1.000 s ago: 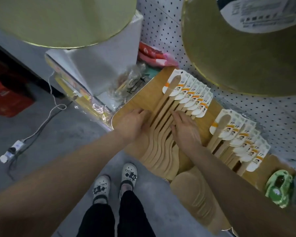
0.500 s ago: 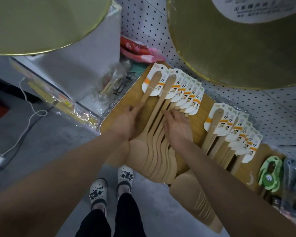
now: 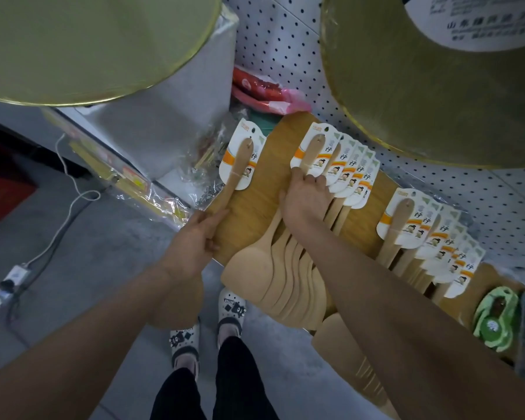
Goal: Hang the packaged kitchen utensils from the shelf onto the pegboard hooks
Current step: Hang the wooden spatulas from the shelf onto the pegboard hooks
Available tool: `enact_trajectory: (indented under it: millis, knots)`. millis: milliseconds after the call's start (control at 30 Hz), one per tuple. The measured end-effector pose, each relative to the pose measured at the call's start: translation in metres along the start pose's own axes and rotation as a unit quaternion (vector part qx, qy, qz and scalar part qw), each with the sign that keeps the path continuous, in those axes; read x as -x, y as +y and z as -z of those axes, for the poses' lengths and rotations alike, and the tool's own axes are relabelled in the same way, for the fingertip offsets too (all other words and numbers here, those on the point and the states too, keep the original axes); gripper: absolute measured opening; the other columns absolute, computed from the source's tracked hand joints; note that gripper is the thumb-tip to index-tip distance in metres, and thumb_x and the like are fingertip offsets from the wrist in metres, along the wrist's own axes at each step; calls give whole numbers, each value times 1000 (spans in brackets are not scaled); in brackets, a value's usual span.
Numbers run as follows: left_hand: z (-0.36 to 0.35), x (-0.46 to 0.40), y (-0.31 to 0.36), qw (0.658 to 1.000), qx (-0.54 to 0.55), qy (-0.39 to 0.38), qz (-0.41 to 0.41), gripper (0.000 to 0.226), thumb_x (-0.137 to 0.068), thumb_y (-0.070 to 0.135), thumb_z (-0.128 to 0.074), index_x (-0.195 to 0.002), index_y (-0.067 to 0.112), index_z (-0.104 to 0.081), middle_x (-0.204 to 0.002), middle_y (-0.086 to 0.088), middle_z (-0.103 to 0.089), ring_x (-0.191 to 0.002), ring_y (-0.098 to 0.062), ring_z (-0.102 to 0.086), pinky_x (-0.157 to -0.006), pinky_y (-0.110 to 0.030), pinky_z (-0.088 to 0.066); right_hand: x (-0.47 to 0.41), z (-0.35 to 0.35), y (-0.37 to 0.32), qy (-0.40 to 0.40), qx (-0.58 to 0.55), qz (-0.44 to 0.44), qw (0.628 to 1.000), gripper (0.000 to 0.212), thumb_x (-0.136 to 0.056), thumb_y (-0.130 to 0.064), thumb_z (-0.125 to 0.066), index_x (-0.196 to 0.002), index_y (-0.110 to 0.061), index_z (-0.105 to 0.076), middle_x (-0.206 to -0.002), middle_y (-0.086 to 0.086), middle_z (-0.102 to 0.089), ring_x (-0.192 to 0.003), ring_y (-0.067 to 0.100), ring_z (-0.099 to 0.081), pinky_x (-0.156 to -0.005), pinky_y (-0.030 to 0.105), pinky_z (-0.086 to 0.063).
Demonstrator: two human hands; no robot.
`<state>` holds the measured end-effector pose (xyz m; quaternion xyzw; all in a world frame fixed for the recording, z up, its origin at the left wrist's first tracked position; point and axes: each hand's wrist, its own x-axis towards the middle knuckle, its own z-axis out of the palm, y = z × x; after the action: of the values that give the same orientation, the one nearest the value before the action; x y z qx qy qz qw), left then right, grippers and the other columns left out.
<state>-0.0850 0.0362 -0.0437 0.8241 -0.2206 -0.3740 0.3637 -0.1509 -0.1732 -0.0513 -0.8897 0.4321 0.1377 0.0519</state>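
Note:
My left hand (image 3: 194,241) grips the handle of one wooden spatula (image 3: 238,171) with a white and orange card, drawn away to the left of the others. My right hand (image 3: 305,197) rests with spread fingers on the fanned stack of carded spatulas (image 3: 343,174) lying on the wooden shelf (image 3: 255,213). A second fan of the same spatulas (image 3: 428,234) lies farther right. The white pegboard (image 3: 285,50) rises behind the shelf; no hook shows plainly.
Two big gold round lids (image 3: 437,86) hang overhead and hide much of the pegboard. Red packets (image 3: 261,92) lie at the back. Green tools (image 3: 494,322) sit far right. A white box (image 3: 164,116), a cable with power strip (image 3: 9,280) and my feet (image 3: 206,325) are below.
My left hand has pulled one spatula out of the stack and carried it leftward. My right hand slid up the handles toward the cards. The view tilted closer.

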Motion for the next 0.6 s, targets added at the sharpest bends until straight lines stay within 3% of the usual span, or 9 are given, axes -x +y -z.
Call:
enact_trajectory:
  millis: [33, 100, 167, 267, 333, 433, 600]
  knots:
    - [3, 1, -2, 1000, -10, -23, -8, 51, -93, -5, -55, -141, 8, -50, -107, -2, -50, -82, -15, -68, -79, -29, -58, -1, 0, -2, 1, -27, -19, 999, 46, -98, -30, -52, -141, -15, -44, -125, 11, -61, -119, 31, -49, -93, 40, -40]
    - [9, 2, -8, 998, -58, -18, -25, 59, -87, -12, -54, -138, 18, -55, -108, -6, -50, -90, -28, -64, -89, -39, -54, 0, 3, -3, -1, -98, -46, 994, 49, -95, -21, -54, -142, -18, -41, -130, 13, -57, -119, 33, -50, -94, 40, -41]
    - [11, 6, -11, 998, -49, 6, -36, 51, -87, -6, -59, -128, 24, -62, -102, -5, -57, -87, -24, -62, -88, -36, -52, 5, 8, -2, 0, -219, -58, 974, 55, -93, -12, -55, -145, -23, -38, -135, 12, -52, -118, 33, -52, -90, 37, -44]
    - [15, 15, -9, 999, -16, 12, -36, 48, -88, -1, -62, -117, 37, -63, -104, 2, -63, -85, -13, -63, -83, -26, -52, 22, 20, 4, 22, -411, -76, 908, 66, -91, 0, -55, -146, -29, -37, -135, 9, -50, -116, 27, -54, -83, 28, -42]
    - [18, 25, -5, 999, -12, 5, -44, 54, -87, -3, -62, -120, 41, -60, -106, 3, -61, -84, -9, -63, -79, -17, -50, 37, 29, 8, 17, -467, -70, 882, 69, -92, -1, -57, -149, -32, -34, -137, 5, -49, -118, 24, -54, -90, 30, -47]
    - [26, 46, 2, 997, -19, -17, -79, 58, -86, -8, -60, -129, 31, -59, -110, -4, -57, -85, -20, -63, -83, -30, -53, 66, 42, 16, 0, -522, -62, 851, 75, -92, -2, -62, -151, -35, -30, -137, 2, -53, -120, 23, -57, -101, 43, -51]
    - [39, 94, 9, 993, 7, -36, -108, 47, -90, -1, -63, -121, 34, -62, -106, 0, -55, -73, -23, -63, -76, -42, -58, 135, 58, 30, -4, -559, -54, 828, 73, -91, 2, -62, -146, -39, -37, -103, -10, -57, -94, 18, -65, -90, 43, -57]
